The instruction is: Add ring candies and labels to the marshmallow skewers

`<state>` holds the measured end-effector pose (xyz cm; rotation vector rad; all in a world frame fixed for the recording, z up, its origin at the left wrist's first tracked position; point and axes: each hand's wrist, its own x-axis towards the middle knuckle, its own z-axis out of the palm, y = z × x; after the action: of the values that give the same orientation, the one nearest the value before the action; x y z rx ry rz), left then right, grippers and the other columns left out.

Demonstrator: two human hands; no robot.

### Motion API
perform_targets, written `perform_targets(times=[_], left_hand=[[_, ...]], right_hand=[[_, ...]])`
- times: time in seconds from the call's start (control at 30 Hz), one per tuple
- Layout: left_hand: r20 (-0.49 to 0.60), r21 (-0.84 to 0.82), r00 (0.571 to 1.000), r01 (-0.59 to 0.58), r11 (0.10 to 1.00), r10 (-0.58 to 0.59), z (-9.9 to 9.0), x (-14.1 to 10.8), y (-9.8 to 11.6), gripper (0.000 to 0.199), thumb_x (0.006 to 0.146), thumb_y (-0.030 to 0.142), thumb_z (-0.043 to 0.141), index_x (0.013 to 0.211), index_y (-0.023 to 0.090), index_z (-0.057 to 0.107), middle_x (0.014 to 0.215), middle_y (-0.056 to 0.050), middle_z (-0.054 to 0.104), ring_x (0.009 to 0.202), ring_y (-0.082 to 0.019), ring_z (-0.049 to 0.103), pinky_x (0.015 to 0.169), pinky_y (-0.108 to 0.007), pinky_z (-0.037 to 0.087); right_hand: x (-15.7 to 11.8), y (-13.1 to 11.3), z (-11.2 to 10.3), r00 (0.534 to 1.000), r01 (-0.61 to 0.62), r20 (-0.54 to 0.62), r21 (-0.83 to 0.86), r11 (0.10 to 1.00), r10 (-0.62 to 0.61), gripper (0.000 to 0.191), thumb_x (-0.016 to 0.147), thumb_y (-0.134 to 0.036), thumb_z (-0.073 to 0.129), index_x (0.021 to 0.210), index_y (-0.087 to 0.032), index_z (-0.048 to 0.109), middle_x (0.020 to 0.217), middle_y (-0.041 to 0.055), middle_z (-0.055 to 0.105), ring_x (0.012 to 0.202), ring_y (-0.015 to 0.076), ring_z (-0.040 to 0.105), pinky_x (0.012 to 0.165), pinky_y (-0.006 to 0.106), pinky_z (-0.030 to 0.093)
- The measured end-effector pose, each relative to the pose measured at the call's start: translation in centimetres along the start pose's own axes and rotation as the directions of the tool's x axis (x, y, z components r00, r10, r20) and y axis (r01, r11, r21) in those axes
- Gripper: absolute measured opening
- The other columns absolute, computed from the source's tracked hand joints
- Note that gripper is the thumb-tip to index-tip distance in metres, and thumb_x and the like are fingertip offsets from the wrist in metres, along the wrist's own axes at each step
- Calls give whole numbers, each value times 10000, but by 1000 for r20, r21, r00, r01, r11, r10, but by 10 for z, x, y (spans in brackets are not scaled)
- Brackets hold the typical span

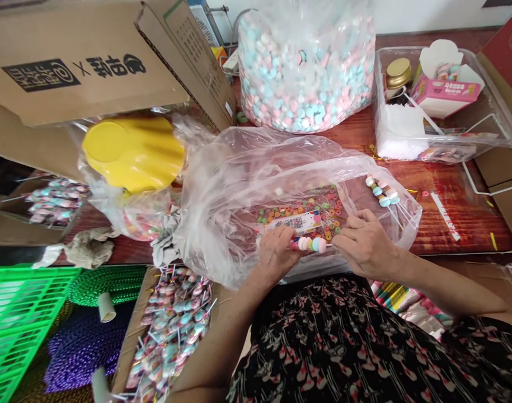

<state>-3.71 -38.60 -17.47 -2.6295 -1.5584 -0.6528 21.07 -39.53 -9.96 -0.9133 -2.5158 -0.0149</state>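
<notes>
A candy skewer with pink, white and green pieces lies level between my two hands, over the front of a clear plastic bag. My left hand is closed around its left end. At the other end, my right hand pinches the white stick with fingers curled. Just behind the hands, orange, green and red ring candies show in the plastic bag, with a printed label among them. Several finished candy skewers rest on the plastic to the right of my right hand.
A big clear bag of pastel candies stands at the back. A clear tub sits back right, a yellow bowl-like thing and a cardboard box left. Below the table edge are a box of wrapped skewers and a green basket.
</notes>
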Motion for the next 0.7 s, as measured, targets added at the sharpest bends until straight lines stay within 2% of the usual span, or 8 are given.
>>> perform_targets(times=[0.23,0.4,0.53,0.7], left_hand=[[11,-32,1000,-1,999,2,2,-1,7,288,825,434,664,700,186,586,648,-31,611,603,-168,545,584,-300,305],[63,-104,998,-2,995,9,2,2,19,287,841,431,655,710,183,592,643,-26,608,606,-160,546,589,-295,312],[187,-279,981,110,954,-59,1,3,23,377,785,528,712,705,185,577,628,4,577,576,-134,495,567,-271,304],[336,-484,932,296,823,-138,-7,6,20,467,688,582,776,670,179,542,577,57,496,544,-91,392,535,-233,287]], right_hand=[[-3,-1,3,1000,-3,-8,-32,999,3,174,840,-99,532,687,-178,556,625,14,573,732,178,407,772,374,259],[5,-3,10,997,56,-53,-43,997,-59,180,850,-100,535,692,-180,572,637,15,549,745,178,393,768,384,243],[12,2,22,987,136,-84,-7,991,-136,201,901,-138,536,716,-191,592,638,8,532,768,176,391,794,389,240],[12,12,33,981,189,-49,50,981,-186,205,916,-199,541,719,-194,597,644,9,547,772,179,387,792,384,237]])
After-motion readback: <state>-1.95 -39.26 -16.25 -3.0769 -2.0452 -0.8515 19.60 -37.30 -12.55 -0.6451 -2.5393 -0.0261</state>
